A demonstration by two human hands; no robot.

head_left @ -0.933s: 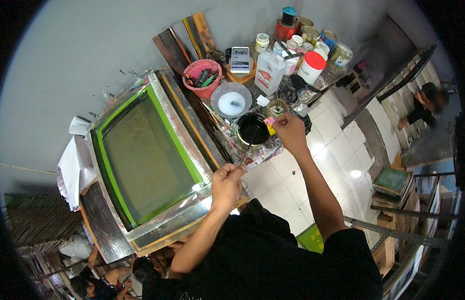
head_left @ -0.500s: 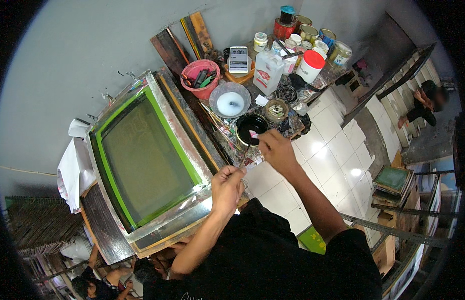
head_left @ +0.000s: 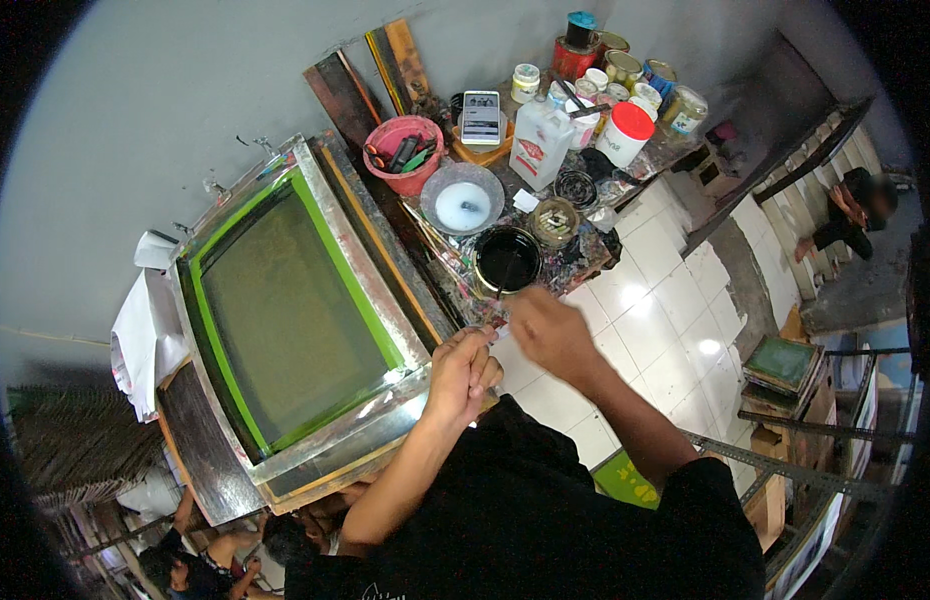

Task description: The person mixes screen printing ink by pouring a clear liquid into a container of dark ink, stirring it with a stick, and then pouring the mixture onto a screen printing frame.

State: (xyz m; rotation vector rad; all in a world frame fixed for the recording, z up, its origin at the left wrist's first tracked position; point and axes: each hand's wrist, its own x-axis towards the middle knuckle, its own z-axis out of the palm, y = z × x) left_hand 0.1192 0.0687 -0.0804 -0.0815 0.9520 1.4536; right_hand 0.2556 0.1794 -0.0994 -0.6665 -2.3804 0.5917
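Observation:
My left hand [head_left: 463, 375] is closed, its fingers wrapped round a thin stick that shows only in part. Close by on its right is my right hand [head_left: 548, 328], curled and smeared by motion; what its fingers hold is hidden. A small pink and white scrap [head_left: 501, 328] shows between the two hands. Just beyond them a round pot of black ink [head_left: 507, 258] stands at the near edge of the cluttered table, with a thin dark rod reaching over its rim. To the left lies a screen-printing frame [head_left: 295, 310] with a bright green border round its mesh.
Past the ink pot are a bowl of whitish liquid [head_left: 463, 207], a pink basket of tools [head_left: 403, 155], a phone [head_left: 481, 117], a white jug [head_left: 541, 145] and several jars and tins [head_left: 625, 133]. Other people sit at lower left and far right [head_left: 853, 210].
My right hand has drawn back from over the ink pot toward my left hand, taking the pink and white scrap with it. My left hand has shifted slightly.

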